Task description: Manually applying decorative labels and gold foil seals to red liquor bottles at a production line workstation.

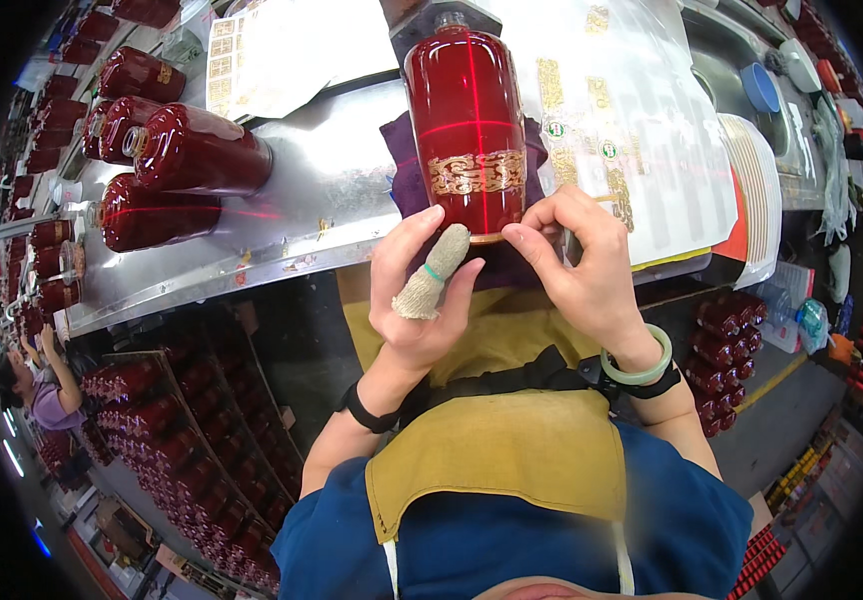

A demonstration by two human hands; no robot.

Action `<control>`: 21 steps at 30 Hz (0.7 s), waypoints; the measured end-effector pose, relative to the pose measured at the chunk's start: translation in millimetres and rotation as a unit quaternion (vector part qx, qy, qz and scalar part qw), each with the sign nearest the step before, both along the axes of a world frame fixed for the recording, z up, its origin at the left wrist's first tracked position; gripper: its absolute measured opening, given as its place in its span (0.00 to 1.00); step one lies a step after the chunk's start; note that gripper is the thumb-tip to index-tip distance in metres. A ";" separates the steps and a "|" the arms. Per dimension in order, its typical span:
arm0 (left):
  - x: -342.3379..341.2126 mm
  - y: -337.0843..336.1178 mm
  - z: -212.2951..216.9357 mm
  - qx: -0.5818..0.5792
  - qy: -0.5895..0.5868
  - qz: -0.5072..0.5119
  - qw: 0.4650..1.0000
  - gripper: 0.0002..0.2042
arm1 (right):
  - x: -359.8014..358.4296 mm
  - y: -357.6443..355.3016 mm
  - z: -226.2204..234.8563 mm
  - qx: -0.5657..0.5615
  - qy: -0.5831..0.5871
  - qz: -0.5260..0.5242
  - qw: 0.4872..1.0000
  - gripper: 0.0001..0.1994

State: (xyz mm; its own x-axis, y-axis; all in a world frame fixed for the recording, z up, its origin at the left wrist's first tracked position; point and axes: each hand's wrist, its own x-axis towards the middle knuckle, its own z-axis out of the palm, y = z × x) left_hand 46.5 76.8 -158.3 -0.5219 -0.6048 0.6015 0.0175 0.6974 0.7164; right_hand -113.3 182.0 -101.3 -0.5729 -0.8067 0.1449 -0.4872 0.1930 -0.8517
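A: how far along's that red bottle (467, 95)?
B: gold band (477, 173) looks done; loads of gold pieces (550, 85) left on the right-hand sheet (657, 60). Bottle's lying mid-counter (327, 165), base near. Left hand (399, 280): grip wide beside base. Right hand (585, 255): narrow, can't tell if it's pinching anything.

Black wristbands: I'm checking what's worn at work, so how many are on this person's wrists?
2: one black band on the left wrist, another black strap on the right wrist, partly hidden by the pale green bangle.
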 end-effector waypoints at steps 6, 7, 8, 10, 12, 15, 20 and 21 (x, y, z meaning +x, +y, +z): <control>-10.6 -5.8 3.8 0.294 0.033 -0.034 0.955 0.30 | -0.3 0.4 -2.0 -0.006 -0.012 -0.002 1.000 0.08; -12.2 -6.8 4.8 0.339 0.027 -0.050 0.939 0.31 | -0.3 0.3 -1.4 -0.007 -0.012 -0.002 1.000 0.08; -13.2 -6.7 4.2 0.338 0.027 -0.049 0.940 0.31 | -0.2 0.3 -0.3 -0.006 -0.016 -0.002 1.000 0.08; -14.0 -5.6 1.9 0.284 -0.015 -0.045 0.958 0.31 | 0.3 0.6 -0.1 -0.005 -0.019 -0.004 1.000 0.08; -13.8 -5.1 1.0 0.289 -0.008 -0.048 0.956 0.31 | -0.3 0.9 -1.0 -0.012 -0.010 -0.002 1.000 0.08; -14.2 -4.7 2.6 0.292 0.000 -0.051 0.955 0.31 | 0.0 1.0 2.0 0.001 -0.022 -0.002 1.000 0.08; -14.4 -4.0 0.7 0.280 -0.005 -0.044 0.959 0.30 | -1.8 1.4 1.0 0.006 -0.009 0.004 1.000 0.08; -14.7 -4.3 1.7 0.281 -0.005 -0.045 0.959 0.30 | -2.0 1.5 0.7 0.006 -0.019 0.004 1.000 0.08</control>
